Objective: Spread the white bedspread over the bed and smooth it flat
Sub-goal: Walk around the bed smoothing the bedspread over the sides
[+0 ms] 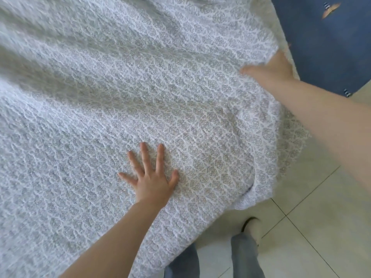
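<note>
The white bedspread (pixel 124 93), woven with a grey floral pattern, covers the bed across most of the view and hangs over its right side and near corner. My left hand (pixel 149 177) lies flat on it with the fingers spread, palm down, near the bed's front edge. My right hand (pixel 271 70) reaches to the bedspread's right edge, where its fingers are hidden in the cloth, gripping the edge. Long folds run from the far left towards that hand. The far left of the cloth is blurred.
Pale floor tiles (pixel 321 227) lie to the right and below. A blue rug or mat (pixel 329 47) lies beyond the bed's right side. My legs in blue jeans (pixel 245 255) and one foot (pixel 254 227) stand close to the bed's near corner.
</note>
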Motion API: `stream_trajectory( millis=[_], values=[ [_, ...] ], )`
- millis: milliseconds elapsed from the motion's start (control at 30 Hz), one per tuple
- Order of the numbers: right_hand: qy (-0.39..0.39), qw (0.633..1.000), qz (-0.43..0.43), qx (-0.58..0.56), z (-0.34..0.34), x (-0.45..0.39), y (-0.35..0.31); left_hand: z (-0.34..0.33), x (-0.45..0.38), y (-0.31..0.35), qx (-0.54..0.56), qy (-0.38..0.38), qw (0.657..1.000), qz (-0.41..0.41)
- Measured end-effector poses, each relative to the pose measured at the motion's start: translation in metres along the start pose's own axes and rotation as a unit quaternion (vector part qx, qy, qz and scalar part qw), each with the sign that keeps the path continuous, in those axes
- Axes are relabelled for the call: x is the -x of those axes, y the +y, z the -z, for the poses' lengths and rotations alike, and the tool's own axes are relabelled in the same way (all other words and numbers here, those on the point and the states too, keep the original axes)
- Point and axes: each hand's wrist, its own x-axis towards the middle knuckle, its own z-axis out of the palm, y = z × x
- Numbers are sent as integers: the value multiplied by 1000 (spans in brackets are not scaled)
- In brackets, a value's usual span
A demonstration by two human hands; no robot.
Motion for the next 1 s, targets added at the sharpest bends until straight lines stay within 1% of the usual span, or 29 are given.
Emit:
stream_trajectory(
  millis=[67,133,167,267,300,333,367,400,433,467,500,533,600,633,700,767,800,833,867,900,933,967,1000],
  values=[
    [13,1000,6,12,3,-8,2,0,0,1,-1,3,1000,1],
    [49,999,-20,11,11,-24,12,0,-1,0,0,6,1000,-3],
    [51,998,-30,-1,17,-32,20,-1,0,0,0,9,1000,0],
    [0,998,-20,-63,32,-33,42,-1,1,3,2,23,1000,17],
    [-3,998,-4,-62,35,-29,52,0,2,5,12,26,999,32],
    [15,999,15,-49,40,-27,68,-2,3,14,29,27,998,52],
    [51,998,20,-25,45,-26,85,-3,4,26,47,23,996,76],
    [86,996,2,-4,48,-24,102,-4,4,38,64,19,993,95],
    [99,995,-33,-2,51,-19,116,-5,5,53,74,15,991,108],
    [90,994,-67,-2,50,-15,131,-7,7,69,80,12,991,111],
    [58,995,-86,-10,47,-10,140,-11,8,83,81,10,991,107],
    [14,997,-76,-23,46,-3,145,-15,11,99,82,9,991,102],
    [-76,990,-66,-98,41,11,145,-22,17,127,81,2,993,90],
    [-130,977,-81,-145,43,19,141,-25,20,140,82,-3,993,83],
    [-257,933,-131,-214,52,27,134,-31,26,161,82,-12,994,74],
    [-403,879,-145,-210,69,34,129,-34,29,174,73,-11,994,76],
    [-458,858,-142,-183,74,39,130,-35,30,178,70,-8,994,83],
    [-495,843,-134,-163,79,43,132,-35,31,182,68,-8,994,90],
    [-509,839,-124,-146,78,46,135,-34,31,182,69,-12,993,97],
    [-493,852,-110,-136,79,43,140,-33,32,183,70,-15,992,100],
    [-449,879,-95,-134,83,38,146,-32,33,182,70,-18,993,96],
    [-381,913,-77,-125,89,26,155,-31,34,182,71,-20,993,90],
    [-294,948,-69,-103,101,10,164,-29,36,182,73,-22,994,83]
  ],
)
